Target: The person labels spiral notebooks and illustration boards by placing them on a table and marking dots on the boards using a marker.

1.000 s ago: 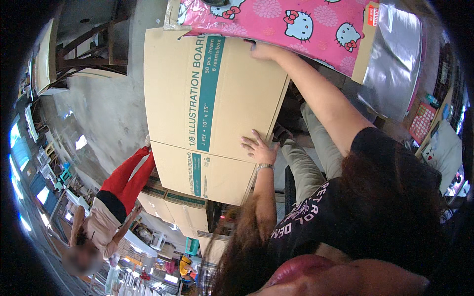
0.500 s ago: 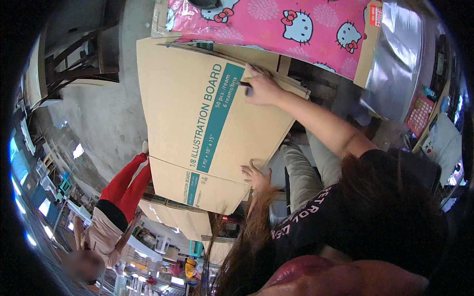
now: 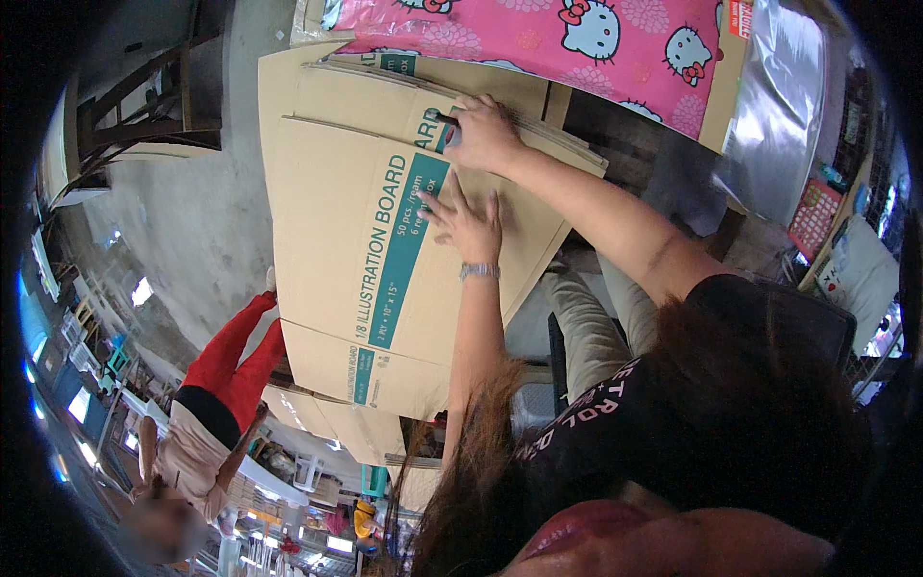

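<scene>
A stack of flat tan cardboard sheets (image 3: pixel 317 221) with green printed bands lies in front of me. The top sheet sits lower than the one under it (image 3: pixel 356 101), whose upper strip shows. My left hand (image 3: pixel 463 226), with a metal-banded watch on the wrist, rests on the top sheet, fingers spread. At the upper right edge of the stack, my right hand (image 3: pixel 484 135) is closed around a slim black pen-like thing (image 3: pixel 445 119). Its fingertips reach over the sheets' edge, and the far fingers are partly hidden.
Beyond the stack is a surface with a pink patterned cover (image 3: pixel 519 34). Silvery plastic sheeting (image 3: pixel 774 106) hangs at the right. More cardboard (image 3: pixel 351 423) lies at the lower left. A person in red trousers (image 3: pixel 231 351) stands left, near a dark frame (image 3: pixel 144 125).
My left hand has moved up from the lower edge to the middle of the board. The top sheet has slid downward, baring the sheet beneath. My right hand has shifted slightly up and left.
</scene>
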A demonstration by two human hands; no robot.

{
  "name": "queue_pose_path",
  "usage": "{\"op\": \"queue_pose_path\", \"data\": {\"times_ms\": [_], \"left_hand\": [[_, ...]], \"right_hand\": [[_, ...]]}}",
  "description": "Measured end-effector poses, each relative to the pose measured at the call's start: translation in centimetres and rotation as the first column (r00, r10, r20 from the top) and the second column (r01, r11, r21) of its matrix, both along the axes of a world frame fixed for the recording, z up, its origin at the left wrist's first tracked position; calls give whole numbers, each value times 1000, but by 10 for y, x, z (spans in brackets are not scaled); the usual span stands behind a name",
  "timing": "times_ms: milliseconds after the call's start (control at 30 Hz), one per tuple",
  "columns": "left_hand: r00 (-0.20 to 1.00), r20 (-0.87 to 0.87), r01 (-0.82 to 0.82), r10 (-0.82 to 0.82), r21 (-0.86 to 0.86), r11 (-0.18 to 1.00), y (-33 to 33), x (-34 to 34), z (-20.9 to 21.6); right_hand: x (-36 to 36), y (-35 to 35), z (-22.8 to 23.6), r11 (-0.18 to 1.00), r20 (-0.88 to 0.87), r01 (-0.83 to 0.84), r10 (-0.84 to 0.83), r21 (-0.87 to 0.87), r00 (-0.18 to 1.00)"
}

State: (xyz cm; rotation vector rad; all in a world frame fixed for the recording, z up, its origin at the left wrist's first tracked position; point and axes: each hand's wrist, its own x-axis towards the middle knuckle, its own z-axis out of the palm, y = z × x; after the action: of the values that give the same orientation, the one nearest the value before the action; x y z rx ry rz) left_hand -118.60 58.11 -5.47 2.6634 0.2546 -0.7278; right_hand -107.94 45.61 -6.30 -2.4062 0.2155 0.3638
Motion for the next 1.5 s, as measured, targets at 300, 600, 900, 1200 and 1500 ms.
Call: {"op": "queue_pose_path", "data": {"times_ms": [300,600,900,1200,1500], "left_hand": [[993,-72,-72,98,294,953,2,8,-28],[998,-52,-32,47,253,967,9,17,-1],[744,-21,668,-668,50,743,105,-34,-18],[737,25,676,-676,-20,736,112,-28,-22],[748,-65,663,-661,31,748,112,-30,-17]], "right_hand": [[-16,22,-15,999,53,51,-52,17,997],[35,-15,1,999,-291,42,-36,16,956],[16,-5,-20,974,-250,115,-64,197,966],[-4,-6,-35,983,72,62,-50,-176,996],[0,15,-35,946,-71,-41,20,-322,997]]}}
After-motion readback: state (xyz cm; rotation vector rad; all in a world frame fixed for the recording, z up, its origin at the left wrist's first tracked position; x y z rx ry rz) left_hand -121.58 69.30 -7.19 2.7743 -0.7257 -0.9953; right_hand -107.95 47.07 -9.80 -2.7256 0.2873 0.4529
